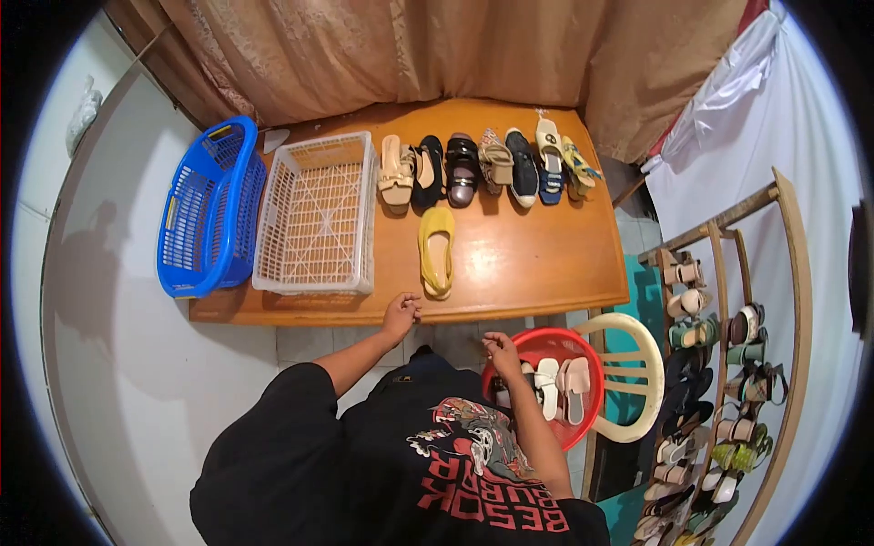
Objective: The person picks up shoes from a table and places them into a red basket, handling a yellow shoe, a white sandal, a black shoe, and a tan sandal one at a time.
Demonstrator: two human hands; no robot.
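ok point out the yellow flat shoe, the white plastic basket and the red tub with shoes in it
yellow flat shoe (436, 252), head view, on the insole at mid-length
white plastic lattice basket (316, 216), head view, on its bare mesh floor
red round plastic tub (544, 338), head view, on the far rim

I have a single view, from the camera on the person's head, looking steeply down and forward through a fisheye lens with dark corners. It sits high enough that I see their own shoulders at 6 o'clock, the wooden table (510, 264) stretching toward 12 o'clock, and the curtain (437, 45) beyond it. The shoe rack (728, 382) curves at 4 o'clock, the wall bends at 9 o'clock.
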